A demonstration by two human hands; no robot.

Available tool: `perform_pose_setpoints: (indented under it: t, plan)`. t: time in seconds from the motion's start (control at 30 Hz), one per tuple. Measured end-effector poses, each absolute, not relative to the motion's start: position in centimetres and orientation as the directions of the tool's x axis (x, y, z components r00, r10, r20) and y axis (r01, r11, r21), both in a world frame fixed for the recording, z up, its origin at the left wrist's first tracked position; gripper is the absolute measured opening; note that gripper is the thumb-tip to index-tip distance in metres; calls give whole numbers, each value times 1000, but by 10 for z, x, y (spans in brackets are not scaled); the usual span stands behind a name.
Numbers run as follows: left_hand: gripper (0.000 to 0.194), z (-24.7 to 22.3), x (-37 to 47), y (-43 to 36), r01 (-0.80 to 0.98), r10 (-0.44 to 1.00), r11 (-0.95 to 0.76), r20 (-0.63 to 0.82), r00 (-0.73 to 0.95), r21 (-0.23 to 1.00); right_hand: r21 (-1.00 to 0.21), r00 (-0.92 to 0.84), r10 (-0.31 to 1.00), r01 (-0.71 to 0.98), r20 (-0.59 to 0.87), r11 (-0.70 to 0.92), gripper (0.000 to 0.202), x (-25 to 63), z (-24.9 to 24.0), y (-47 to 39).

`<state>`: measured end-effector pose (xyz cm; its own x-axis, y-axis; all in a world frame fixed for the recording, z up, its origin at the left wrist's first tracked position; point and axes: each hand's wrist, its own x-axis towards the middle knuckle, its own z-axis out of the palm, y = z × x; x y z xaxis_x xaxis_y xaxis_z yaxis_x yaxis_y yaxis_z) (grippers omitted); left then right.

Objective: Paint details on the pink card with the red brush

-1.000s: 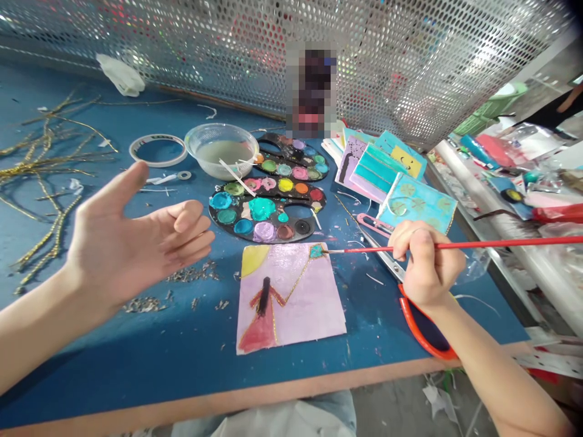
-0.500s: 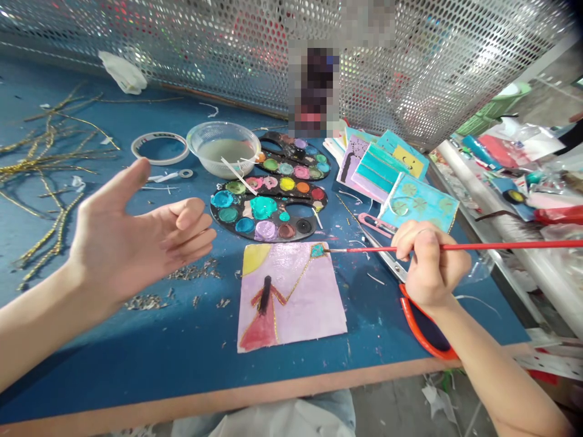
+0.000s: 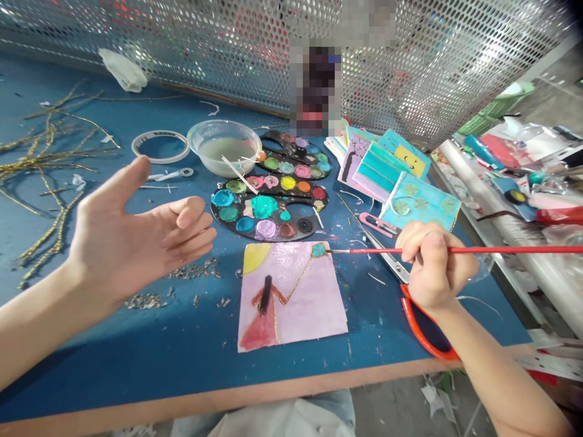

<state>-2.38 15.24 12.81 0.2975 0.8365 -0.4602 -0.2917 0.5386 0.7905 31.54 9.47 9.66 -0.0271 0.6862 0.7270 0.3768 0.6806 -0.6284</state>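
Between the fingers of my right hand point(image 3: 435, 267) is a thin red paintbrush point(image 3: 501, 249), held level, its tip at the teal kite's right corner on a painted card point(image 3: 310, 309). The card lies flat, showing a yellow corner, a lilac ground and a figure in a red dress with a gold string to the kite. My left hand point(image 3: 141, 224) hovers left of the card, palm turned inward, thumb up, holding nothing. Just behind the card sits a paint palette point(image 3: 230, 227) with many colours, teal the largest. Red-handled scissors point(image 3: 412, 318) lie partly under my right hand.
A clear bowl of cloudy water point(image 3: 223, 145), a second palette point(image 3: 291, 173) and a tape roll point(image 3: 136, 145) stand farther back. Painted cards point(image 3: 382, 167) and a pink cutter point(image 3: 376, 223) lie right. Gold cords point(image 3: 50, 152) spread left. A perforated metal screen point(image 3: 204, 54) borders the back.
My right hand and the brush have shifted slightly right, with the tip still by the kite. The left hand stays nearly where it was.
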Motion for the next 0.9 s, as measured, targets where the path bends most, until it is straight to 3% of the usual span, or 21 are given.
perform_pose_setpoints:
  t: [0.27,0.5,0.9]
  plan:
    - [53,129,-23,152,-295,841,534,-462,283,792,-615,-10,664,365,748,699,41,316,95,94]
    - [56,128,-24,153,-277,851,513,-439,287,813,-669,-107,735,342,670,660,38,316,97,93]
    - [56,125,-25,153,-287,860,493,-412,301,821,-742,-66,788,297,612,601,32,316,99,92]
